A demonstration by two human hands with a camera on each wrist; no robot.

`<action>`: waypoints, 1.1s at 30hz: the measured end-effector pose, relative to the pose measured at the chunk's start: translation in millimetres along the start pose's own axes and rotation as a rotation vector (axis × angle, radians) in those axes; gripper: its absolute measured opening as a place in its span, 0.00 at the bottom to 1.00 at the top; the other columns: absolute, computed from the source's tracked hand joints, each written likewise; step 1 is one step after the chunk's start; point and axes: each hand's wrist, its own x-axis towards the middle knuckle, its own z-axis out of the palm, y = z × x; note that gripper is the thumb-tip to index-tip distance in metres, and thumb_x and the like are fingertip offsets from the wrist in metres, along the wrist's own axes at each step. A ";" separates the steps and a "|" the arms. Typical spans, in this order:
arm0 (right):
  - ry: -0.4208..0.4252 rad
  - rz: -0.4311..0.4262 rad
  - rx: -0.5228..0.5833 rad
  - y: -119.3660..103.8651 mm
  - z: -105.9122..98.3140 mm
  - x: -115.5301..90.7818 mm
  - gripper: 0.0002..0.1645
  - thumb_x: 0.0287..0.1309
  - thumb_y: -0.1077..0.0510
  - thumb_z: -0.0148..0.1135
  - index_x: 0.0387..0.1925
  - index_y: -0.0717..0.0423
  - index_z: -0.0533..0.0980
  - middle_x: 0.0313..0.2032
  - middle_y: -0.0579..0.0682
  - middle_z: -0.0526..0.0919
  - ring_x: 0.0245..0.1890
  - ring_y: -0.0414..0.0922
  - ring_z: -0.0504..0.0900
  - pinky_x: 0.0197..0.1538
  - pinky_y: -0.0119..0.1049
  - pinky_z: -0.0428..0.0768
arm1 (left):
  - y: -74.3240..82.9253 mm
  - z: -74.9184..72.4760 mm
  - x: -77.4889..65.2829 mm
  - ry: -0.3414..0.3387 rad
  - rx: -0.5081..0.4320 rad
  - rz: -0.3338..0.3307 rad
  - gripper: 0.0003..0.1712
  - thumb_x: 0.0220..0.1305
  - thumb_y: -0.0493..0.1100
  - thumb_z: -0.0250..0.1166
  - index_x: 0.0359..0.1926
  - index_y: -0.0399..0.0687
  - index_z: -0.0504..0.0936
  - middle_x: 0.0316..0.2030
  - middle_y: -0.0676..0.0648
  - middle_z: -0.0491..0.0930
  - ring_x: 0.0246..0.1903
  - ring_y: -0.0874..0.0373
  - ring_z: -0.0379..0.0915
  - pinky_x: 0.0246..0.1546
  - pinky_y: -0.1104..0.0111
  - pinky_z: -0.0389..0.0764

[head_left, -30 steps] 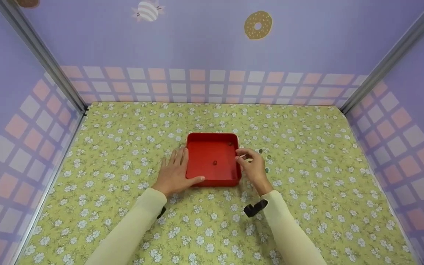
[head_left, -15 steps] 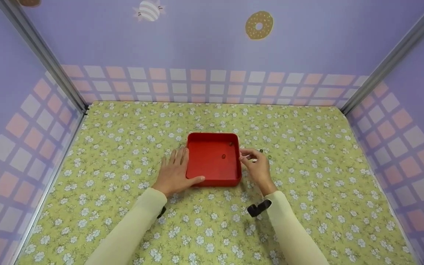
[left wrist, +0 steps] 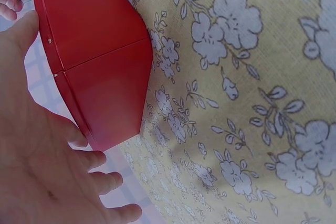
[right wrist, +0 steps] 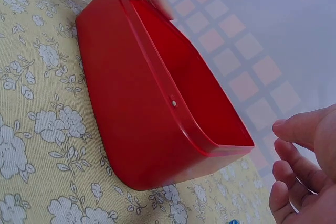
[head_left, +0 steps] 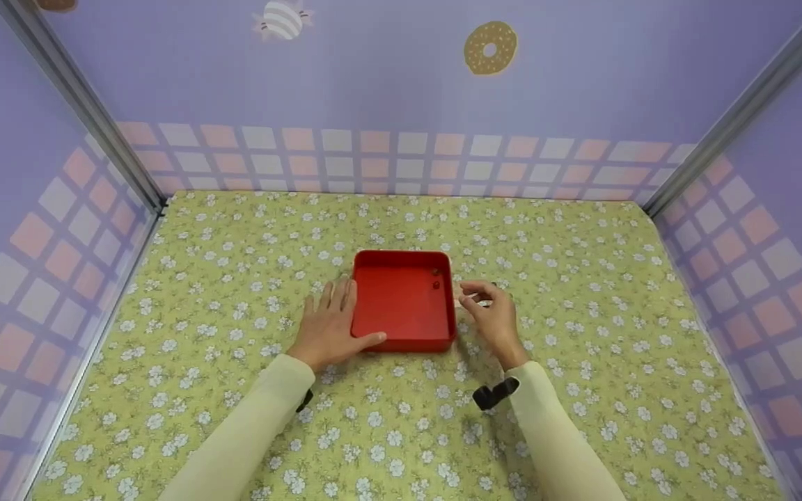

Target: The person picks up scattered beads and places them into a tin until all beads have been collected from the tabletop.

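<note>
A square red tray (head_left: 401,303) with raised walls stands on the cloth. Inside it, near the right wall, lie two small dark marbles (head_left: 436,285), close together. My left hand (head_left: 331,325) rests on the tray's left front corner, fingers stretched along the left side and thumb over the front rim. Just off the right wall hovers my right hand (head_left: 490,314), its thumb and fingers loosely bent with a gap between them. Nothing shows in its fingers (right wrist: 283,148) in the right wrist view. A bluish marble (right wrist: 234,222) peeks in at that view's bottom edge.
A yellow-green flowered cloth (head_left: 394,417) covers the table. Purple walls with a checked band (head_left: 411,142) enclose the back and both sides. Part of a small dark object (head_left: 494,284) shows behind my right hand.
The marble in the middle of the tray has rolled to the far right, beside the other one. My right hand has moved slightly right, away from the wall. The left hand stays put.
</note>
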 end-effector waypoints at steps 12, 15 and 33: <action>0.005 0.003 0.000 3.5 -3.9 0.4 0.13 0.59 0.61 0.65 0.46 0.56 0.82 0.42 0.54 0.84 0.39 0.45 0.79 0.29 0.34 0.78 | -0.6 1.0 1.5 -0.008 -0.005 -0.005 0.65 0.53 0.84 0.46 0.77 0.46 0.41 0.77 0.43 0.40 0.76 0.41 0.37 0.71 0.39 0.43; -0.003 0.012 -0.011 3.1 -5.4 -0.4 0.11 0.60 0.60 0.65 0.45 0.52 0.83 0.43 0.53 0.83 0.39 0.45 0.78 0.26 0.42 0.79 | -0.3 0.4 2.0 -0.023 -0.021 -0.006 0.66 0.53 0.84 0.46 0.77 0.46 0.41 0.77 0.43 0.40 0.76 0.41 0.37 0.71 0.38 0.43; -0.004 0.033 -0.024 6.5 -13.5 0.3 0.11 0.61 0.60 0.64 0.45 0.53 0.82 0.45 0.57 0.82 0.39 0.44 0.77 0.29 0.59 0.80 | 2.0 -5.2 0.1 -0.024 0.032 0.013 0.65 0.54 0.83 0.46 0.77 0.46 0.40 0.78 0.44 0.38 0.76 0.41 0.37 0.71 0.39 0.43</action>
